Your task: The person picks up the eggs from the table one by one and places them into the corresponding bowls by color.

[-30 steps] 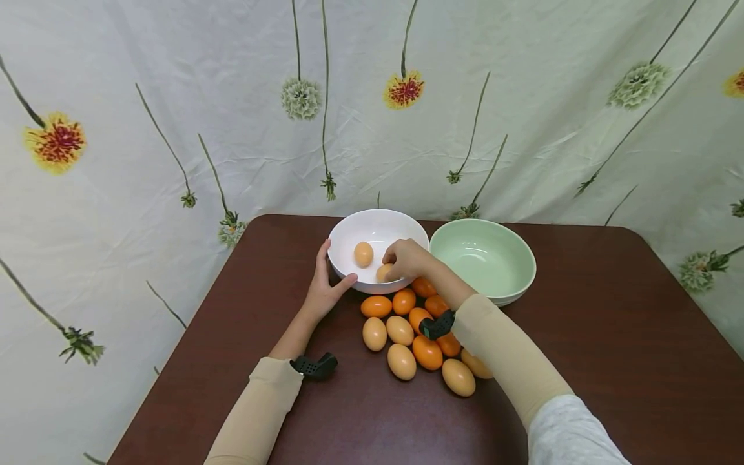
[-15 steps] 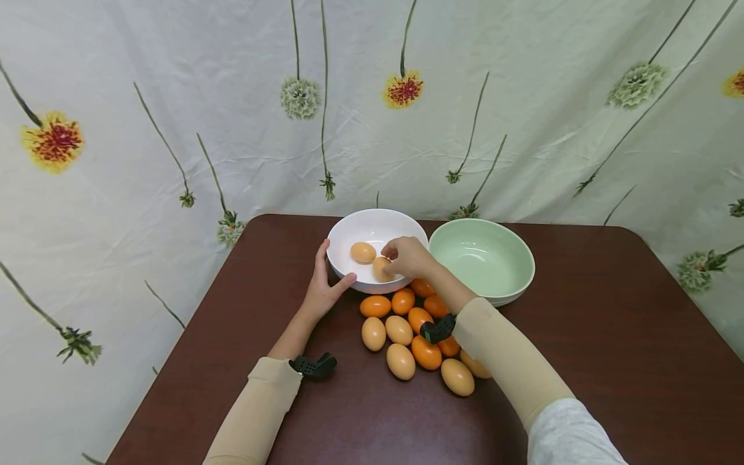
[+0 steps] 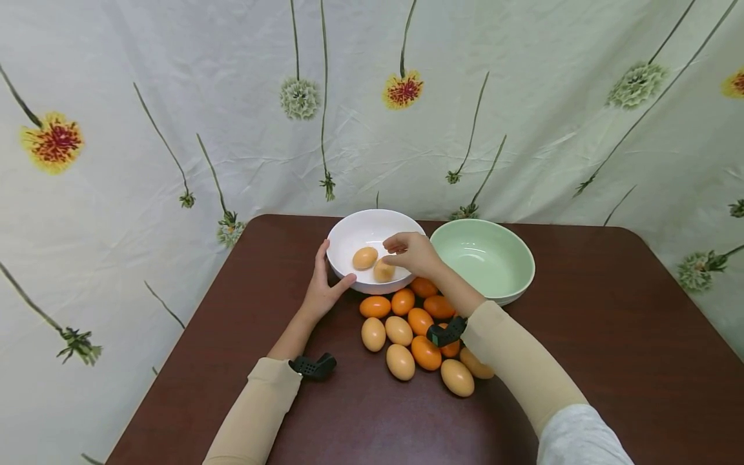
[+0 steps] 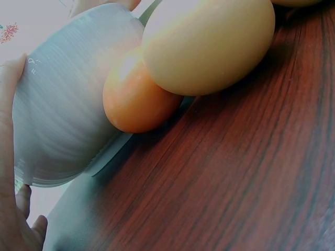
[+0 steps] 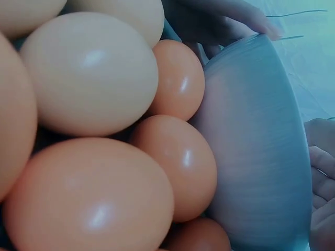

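Observation:
A white bowl (image 3: 349, 236) stands at the table's back edge, with two tan eggs lying inside, a left egg (image 3: 365, 258) and a right egg (image 3: 383, 271). My left hand (image 3: 322, 294) holds the bowl's left side, thumb on the near rim and fingers round the outside. Over the bowl's right part hovers my right hand (image 3: 415, 253), its thumb and fingers apart just above the right egg. Whether the thumb still touches that egg cannot be told. In the left wrist view, fingers (image 4: 6, 99) lie along the bowl's outer wall.
Several orange eggs (image 3: 426, 352) and tan eggs (image 3: 401, 361) lie loose in front of the white bowl, partly under the right forearm. A green bowl (image 3: 517, 271) stands close to the white bowl's right. The dark table (image 3: 610, 310) extends right; a flowered cloth (image 3: 232, 97) hangs behind.
My right hand has let the right egg settle in the white bowl and lifted slightly, fingers parting. The left egg has rolled and turned. My left hand has stayed on the bowl.

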The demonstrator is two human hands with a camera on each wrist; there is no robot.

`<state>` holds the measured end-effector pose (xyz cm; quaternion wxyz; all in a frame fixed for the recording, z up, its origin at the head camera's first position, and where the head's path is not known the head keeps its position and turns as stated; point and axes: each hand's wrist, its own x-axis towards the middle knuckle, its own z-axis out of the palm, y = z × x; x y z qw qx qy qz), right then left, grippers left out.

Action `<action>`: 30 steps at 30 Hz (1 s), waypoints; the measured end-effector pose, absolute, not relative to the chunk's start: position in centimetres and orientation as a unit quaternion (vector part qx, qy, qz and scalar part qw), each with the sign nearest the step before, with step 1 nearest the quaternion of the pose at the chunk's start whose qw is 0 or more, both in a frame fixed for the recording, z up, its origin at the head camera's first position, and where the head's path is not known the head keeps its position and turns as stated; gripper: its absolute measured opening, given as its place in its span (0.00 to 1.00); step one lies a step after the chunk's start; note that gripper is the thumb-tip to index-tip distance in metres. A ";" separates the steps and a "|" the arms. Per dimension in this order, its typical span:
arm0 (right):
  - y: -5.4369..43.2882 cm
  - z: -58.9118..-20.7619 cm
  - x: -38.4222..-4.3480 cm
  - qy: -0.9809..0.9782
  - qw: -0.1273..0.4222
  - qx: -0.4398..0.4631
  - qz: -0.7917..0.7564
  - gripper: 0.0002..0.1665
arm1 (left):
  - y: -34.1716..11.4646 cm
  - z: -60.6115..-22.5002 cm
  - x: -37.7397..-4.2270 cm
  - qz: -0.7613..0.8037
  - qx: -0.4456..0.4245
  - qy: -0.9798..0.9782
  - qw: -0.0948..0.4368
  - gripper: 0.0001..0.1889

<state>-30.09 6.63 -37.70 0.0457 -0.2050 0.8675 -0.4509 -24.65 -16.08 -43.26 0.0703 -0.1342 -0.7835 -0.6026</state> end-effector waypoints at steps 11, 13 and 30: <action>8.8 -36.8 -28.6 0.834 0.071 -0.178 -0.517 0.20 | -16.1 -43.1 -24.5 -0.605 -0.137 -0.781 0.072 0.47; 9.3 -36.8 -28.4 0.834 0.070 -0.186 -0.514 0.20 | -16.1 -43.1 -24.5 -0.608 -0.140 -0.778 0.070 0.47; 12.0 -36.8 -25.3 0.808 0.098 -0.192 -0.549 0.21 | -16.0 -43.3 -24.8 -0.617 -0.146 -0.770 0.069 0.47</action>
